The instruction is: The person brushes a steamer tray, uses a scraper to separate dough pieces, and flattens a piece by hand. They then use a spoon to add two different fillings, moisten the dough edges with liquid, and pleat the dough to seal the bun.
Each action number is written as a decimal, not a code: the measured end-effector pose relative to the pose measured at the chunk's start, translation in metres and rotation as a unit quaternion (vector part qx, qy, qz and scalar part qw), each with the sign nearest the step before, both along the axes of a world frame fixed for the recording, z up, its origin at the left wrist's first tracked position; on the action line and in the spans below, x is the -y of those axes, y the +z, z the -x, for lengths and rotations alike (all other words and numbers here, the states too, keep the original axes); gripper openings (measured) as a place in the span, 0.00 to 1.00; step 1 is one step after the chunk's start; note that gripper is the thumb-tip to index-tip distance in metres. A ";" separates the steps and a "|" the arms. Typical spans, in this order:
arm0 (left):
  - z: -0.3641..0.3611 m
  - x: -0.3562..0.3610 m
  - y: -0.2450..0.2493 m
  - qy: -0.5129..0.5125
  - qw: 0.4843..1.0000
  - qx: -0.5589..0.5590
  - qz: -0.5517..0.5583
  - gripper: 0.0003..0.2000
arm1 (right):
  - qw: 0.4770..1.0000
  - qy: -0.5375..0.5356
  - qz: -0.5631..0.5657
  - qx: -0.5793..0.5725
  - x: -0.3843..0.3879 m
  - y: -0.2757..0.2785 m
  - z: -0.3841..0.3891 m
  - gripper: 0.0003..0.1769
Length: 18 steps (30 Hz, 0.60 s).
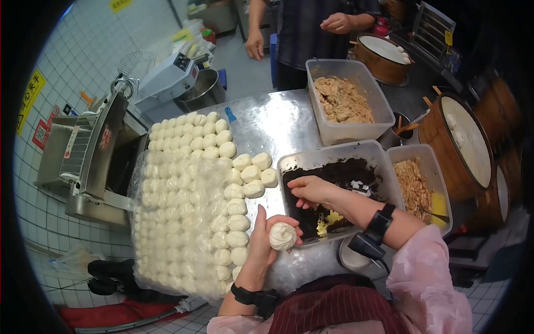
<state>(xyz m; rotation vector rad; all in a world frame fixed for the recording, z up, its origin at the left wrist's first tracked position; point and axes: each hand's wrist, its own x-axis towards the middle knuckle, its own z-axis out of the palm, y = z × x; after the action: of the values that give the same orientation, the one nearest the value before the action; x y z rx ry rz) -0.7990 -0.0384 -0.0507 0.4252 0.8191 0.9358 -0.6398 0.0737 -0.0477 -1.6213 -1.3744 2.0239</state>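
Observation:
A round bun (282,236) with a pleated, twisted top rests in my left hand (266,234), the fingers curled under it and the thumb raised. My right hand (312,192) is over a clear plastic tub (286,161) of dark filling (328,170). Its fingers are loosely bent and apart, with nothing visible between them. A bright yellow patch (330,222) shows in the tub's near part. Left of my hands lie rows of white dough pieces (253,188), many of them under a clear plastic sheet (178,222).
Another tub (317,69) of pale brown filling stands behind, and a smaller tub (439,167) of minced filling at right. Bamboo steamers (456,139) line the right side. A dough machine (92,156) borders the table's left. Another person (306,33) stands across the table (272,111).

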 end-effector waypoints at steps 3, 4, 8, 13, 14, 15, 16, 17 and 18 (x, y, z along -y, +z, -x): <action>0.004 -0.002 -0.005 0.006 1.000 0.015 0.011 0.40 | 1.000 -0.028 -0.013 -0.002 -0.009 -0.012 0.015 0.21; 0.005 -0.001 -0.006 0.010 1.000 0.016 0.014 0.40 | 0.999 -0.031 -0.016 -0.019 -0.011 -0.024 0.017 0.21; 0.006 -0.002 -0.008 -0.003 1.000 0.030 0.005 0.41 | 0.999 -0.031 -0.021 -0.007 0.000 -0.015 0.018 0.21; 0.007 -0.002 -0.012 -0.001 0.999 0.040 0.003 0.40 | 0.976 -0.064 0.070 -0.198 0.027 0.022 -0.015 0.18; 0.008 -0.002 -0.008 -0.008 0.996 0.092 0.006 0.39 | 0.975 -0.062 0.067 -0.201 0.034 0.029 -0.023 0.18; 0.007 -0.001 -0.006 -0.015 0.989 0.144 0.011 0.38 | 0.969 -0.060 0.065 -0.233 0.043 0.035 -0.032 0.18; 0.004 -0.001 -0.004 -0.016 0.990 0.140 0.010 0.38 | 0.961 -0.058 0.064 -0.264 0.054 0.041 -0.037 0.17; -0.001 -0.001 -0.003 -0.003 0.987 0.162 0.018 0.37 | 0.960 -0.059 0.062 -0.266 0.065 0.048 -0.041 0.17; -0.006 -0.001 -0.003 0.010 0.983 0.183 0.026 0.36 | 0.973 -0.039 -0.008 -0.227 0.077 0.055 -0.044 0.17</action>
<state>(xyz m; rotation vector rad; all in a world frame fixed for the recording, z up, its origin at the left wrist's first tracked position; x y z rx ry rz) -0.7926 -0.0375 -0.0533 0.1892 0.5107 0.9731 -0.5954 -0.0031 0.0074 -1.0864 -1.1358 2.1494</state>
